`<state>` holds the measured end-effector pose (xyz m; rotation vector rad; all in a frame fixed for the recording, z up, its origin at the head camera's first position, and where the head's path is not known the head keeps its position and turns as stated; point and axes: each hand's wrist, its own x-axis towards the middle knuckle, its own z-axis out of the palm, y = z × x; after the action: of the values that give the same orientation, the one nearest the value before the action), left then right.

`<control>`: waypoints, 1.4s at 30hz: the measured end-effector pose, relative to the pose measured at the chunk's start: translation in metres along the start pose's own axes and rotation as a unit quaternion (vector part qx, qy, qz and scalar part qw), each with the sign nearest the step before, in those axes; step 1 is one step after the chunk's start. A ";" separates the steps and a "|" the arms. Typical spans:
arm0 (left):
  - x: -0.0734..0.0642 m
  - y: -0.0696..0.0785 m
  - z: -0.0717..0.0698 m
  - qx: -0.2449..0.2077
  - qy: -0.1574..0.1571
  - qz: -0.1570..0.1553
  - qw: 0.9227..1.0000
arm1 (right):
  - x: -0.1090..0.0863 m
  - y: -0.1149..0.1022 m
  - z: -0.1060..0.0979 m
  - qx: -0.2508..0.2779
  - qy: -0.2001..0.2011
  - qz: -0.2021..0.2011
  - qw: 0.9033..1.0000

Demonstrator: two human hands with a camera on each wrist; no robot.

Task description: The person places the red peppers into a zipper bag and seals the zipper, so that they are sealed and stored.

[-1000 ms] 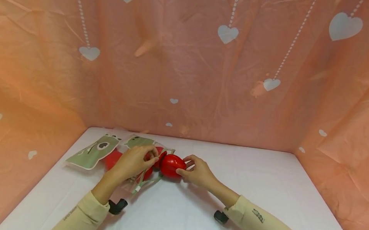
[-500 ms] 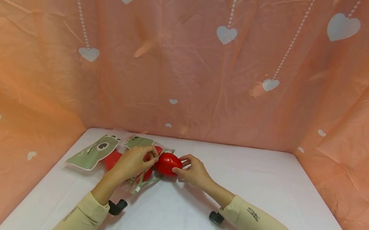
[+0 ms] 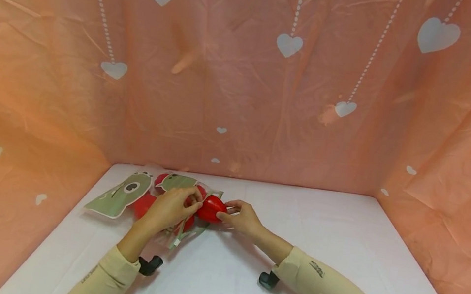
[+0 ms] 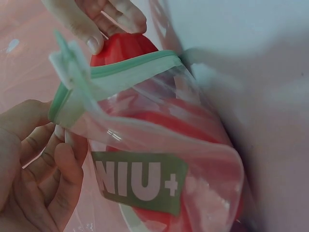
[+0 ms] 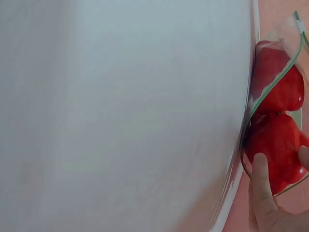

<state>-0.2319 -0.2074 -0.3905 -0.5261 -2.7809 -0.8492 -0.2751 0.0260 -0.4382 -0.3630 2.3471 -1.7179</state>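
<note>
My right hand grips a shiny red bell pepper between thumb and fingers. In the left wrist view, the near end of this pepper sticks out of the green-edged mouth of a clear zip bag. My left hand pinches the bag's edge beside the white slider. More red shapes show through the plastic. The right wrist view has another red pepper inside the bag, touching the gripped one. Green cartoon prints mark the bag, partly hidden by my left hand.
A green one-eyed monster print on clear plastic lies at the table's far left. The white table runs up to a peach curtain with white hearts. Black wrist devices sit under both forearms.
My right hand has moved left, carrying the red bell pepper into the bag's mouth. A red shape now shows beside the rear green print. My left hand has stayed in place.
</note>
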 end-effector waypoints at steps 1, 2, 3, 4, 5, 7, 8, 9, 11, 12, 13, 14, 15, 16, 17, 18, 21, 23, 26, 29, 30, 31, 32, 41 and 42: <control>0.000 0.000 0.000 0.001 -0.001 0.000 1.000 | 0.001 0.000 0.001 -0.002 0.002 0.004 1.000; 0.000 0.000 0.000 0.000 -0.001 0.000 1.000 | 0.001 0.000 0.002 -0.003 0.005 0.006 1.000; 0.000 -0.001 0.000 0.002 0.000 -0.001 1.000 | 0.002 0.000 0.003 -0.006 0.008 0.007 1.000; 0.001 -0.001 0.001 0.003 0.001 0.000 1.000 | 0.002 0.000 0.004 -0.013 0.014 0.008 1.000; 0.001 -0.001 0.001 0.004 0.001 0.001 1.000 | 0.003 0.001 0.005 -0.016 0.018 0.011 1.000; 0.001 -0.001 0.001 0.008 0.003 0.004 1.000 | 0.003 0.001 0.006 -0.012 0.023 0.019 0.999; 0.001 -0.001 0.001 0.008 0.002 0.005 1.000 | 0.002 0.000 0.006 -0.002 0.022 0.024 0.999; 0.001 -0.001 0.001 0.009 0.003 0.005 1.000 | 0.002 0.000 0.006 0.012 0.020 0.031 0.999; 0.001 0.000 0.001 0.009 0.002 0.004 1.000 | 0.001 0.000 0.007 0.041 0.013 0.039 0.998; 0.001 0.000 0.001 0.009 0.001 0.004 1.000 | 0.001 0.000 0.007 0.056 0.009 0.043 0.997; 0.001 0.000 0.001 0.009 0.001 0.003 1.000 | 0.001 0.000 0.007 0.069 0.005 0.042 0.997; 0.001 0.000 0.000 0.010 0.001 0.002 1.000 | 0.001 0.000 0.007 0.080 0.003 0.044 0.996; 0.001 0.000 0.000 0.011 0.001 0.000 1.000 | 0.001 0.000 0.007 0.085 0.003 0.044 0.995; 0.002 0.000 0.000 0.012 0.001 0.000 1.000 | 0.002 0.001 0.007 0.087 0.004 0.043 0.995; 0.002 0.000 0.001 0.012 0.001 0.000 1.000 | 0.003 0.001 0.007 0.090 0.007 0.045 0.995; 0.003 0.000 0.001 0.013 0.001 -0.001 1.000 | 0.003 0.002 0.007 0.094 0.009 0.045 0.995; 0.003 0.000 0.001 0.015 -0.001 -0.006 1.000 | 0.006 0.005 0.010 0.110 0.016 0.050 0.993; 0.003 0.000 0.001 0.016 -0.002 -0.009 1.000 | 0.008 0.008 0.012 0.128 0.018 0.046 0.991; 0.002 0.000 0.001 0.015 -0.002 -0.010 1.000 | 0.008 0.009 0.016 0.140 0.025 0.035 0.989; 0.002 0.000 0.001 0.014 0.000 -0.006 1.000 | 0.008 0.008 0.018 0.138 0.037 0.027 0.989; 0.002 0.000 0.001 0.014 0.001 -0.005 1.000 | 0.008 0.007 0.019 0.136 0.042 0.025 0.990; 0.002 0.000 0.001 0.014 0.001 -0.004 1.000 | 0.008 0.006 0.020 0.132 0.047 0.025 0.990; 0.002 0.000 0.001 0.014 0.002 -0.004 1.000 | 0.008 0.006 0.021 0.133 0.051 0.025 0.990; 0.002 0.000 0.002 0.010 0.001 -0.003 1.000 | 0.012 0.005 0.026 0.161 0.061 0.034 0.984; 0.002 0.000 0.002 0.009 0.001 -0.004 1.000 | 0.013 0.005 0.027 0.166 0.060 0.034 0.984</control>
<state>-0.2337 -0.2062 -0.3916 -0.5114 -2.7884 -0.8247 -0.2792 -0.0013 -0.4515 -0.1218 2.0668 -2.1015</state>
